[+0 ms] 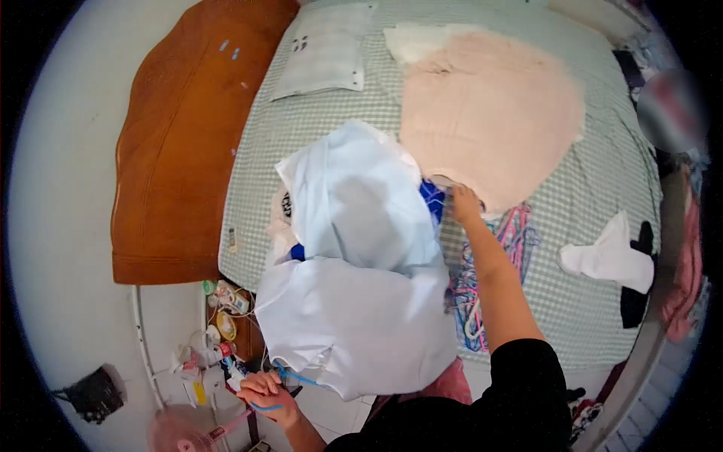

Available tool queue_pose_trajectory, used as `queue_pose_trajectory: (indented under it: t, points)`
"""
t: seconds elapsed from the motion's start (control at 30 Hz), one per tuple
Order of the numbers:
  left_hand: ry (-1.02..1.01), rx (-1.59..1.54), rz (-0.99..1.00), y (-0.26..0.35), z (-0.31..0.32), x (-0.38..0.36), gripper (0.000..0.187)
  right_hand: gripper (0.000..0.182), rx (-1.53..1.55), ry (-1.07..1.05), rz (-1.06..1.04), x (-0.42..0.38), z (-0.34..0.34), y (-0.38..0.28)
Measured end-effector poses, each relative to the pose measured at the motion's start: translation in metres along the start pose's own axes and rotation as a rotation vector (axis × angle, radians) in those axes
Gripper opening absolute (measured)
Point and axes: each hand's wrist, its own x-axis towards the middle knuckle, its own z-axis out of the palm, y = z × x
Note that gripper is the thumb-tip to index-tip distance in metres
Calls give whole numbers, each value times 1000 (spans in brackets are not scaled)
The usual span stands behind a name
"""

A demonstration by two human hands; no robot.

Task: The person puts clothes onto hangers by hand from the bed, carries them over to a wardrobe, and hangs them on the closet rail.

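My left hand (269, 397) is closed around a blue clothes hanger (301, 377) at the lower left. A light blue garment (361, 316) hangs from that hanger and spreads over the near side of the bed, hiding part of what lies under it. My right hand (465, 203) reaches forward, its fingers curled at the near edge of a peach garment (489, 113). That garment lies spread out, blurred at its far right side. Blue patterned cloth (432, 199) shows between the two garments. Under my right forearm lies a pile of colourful hangers (471, 309).
The bed (580, 188) has a green checked sheet and a pillow (325, 49) at its far left. White cloth (614, 256) and black cloth lie on the right. A brown headboard (177, 166) stands left, with a cluttered bedside stand and a pink fan (177, 429) below.
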Motion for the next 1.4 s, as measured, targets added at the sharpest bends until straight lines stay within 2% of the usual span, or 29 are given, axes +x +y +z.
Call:
queue_pose_trajectory:
  t: [0.03,0.07,0.13,0.2,0.33,0.37,0.4,0.47,0.5,0.53,0.6,0.67,0.7,0.73,0.87,0.9,0.93,1.0,1.03,1.07,1.13,1.2,1.23,1.27,1.3,1.33,1.4]
  points:
    - [-68,-40,14,6,-9,1,46,59,-9,-209,87,-8,-7,-5]
    - [-50,-28,28,14,-20,1,46,56,-67,-177,78,-17,-8,-13]
    - [-51,-194,57,29,-37,-2,50,53,-133,-140,43,-23,-16,-22]
    - [-43,-64,115,54,-57,-8,52,35,-237,-126,18,-23,-24,-25]
    - [27,-86,205,109,-110,-25,52,29,-144,-163,-111,1,-47,-2]
    - [171,-86,261,119,-120,-33,51,26,-235,-80,-143,7,-64,-2]
    - [221,-105,284,130,-139,-41,50,24,-325,3,-175,11,-84,-4]
    - [282,-151,357,153,-155,-55,49,21,-278,125,-122,28,-133,-7]
    - [98,-188,377,161,-186,-63,48,21,-206,202,-128,33,-166,-10]
    - [116,-201,396,167,-198,-74,48,21,-133,278,-134,31,-209,-24]
    - [179,-275,464,178,-224,-93,48,23,-105,502,-170,13,-292,-71]
    - [155,-316,486,185,-252,-109,48,24,-46,593,-197,-39,-372,-142]
    - [169,-354,516,190,-264,-117,48,23,-34,711,-275,-55,-399,-169]
    - [183,-385,546,196,-277,-124,49,22,-18,822,-353,-75,-422,-197]
    - [95,-519,683,242,-322,-152,46,21,-63,1050,-637,-237,-504,-334]
    - [0,-560,710,257,-339,-162,45,21,38,1082,-692,-270,-513,-358]
    - [15,-556,721,273,-353,-174,45,20,140,1108,-750,-303,-519,-381]
    - [104,-517,819,311,-378,-203,45,22,224,1041,-903,-384,-530,-424]
    - [76,-527,863,331,-388,-217,44,26,308,924,-998,-417,-532,-443]
    - [97,-448,878,352,-398,-236,42,25,458,716,-977,-453,-532,-461]
    - [92,-410,960,386,-429,-280,39,25,536,576,-1219,-497,-525,-486]
    - [187,-359,1050,416,-450,-328,34,23,570,538,-1301,-530,-507,-515]
    - [411,-280,1061,429,-454,-352,31,21,611,391,-1348,-546,-495,-529]
    - [179,-350,1109,441,-461,-368,31,20,648,240,-1390,-562,-484,-543]
    - [209,-287,1127,451,-464,-383,31,19,618,59,-1410,-581,-475,-559]
    - [240,-224,1142,457,-466,-397,32,18,755,-106,-1420,-591,-456,-575]
    - [293,-204,1172,468,-468,-413,33,16,818,-391,-1232,-631,-429,-599]
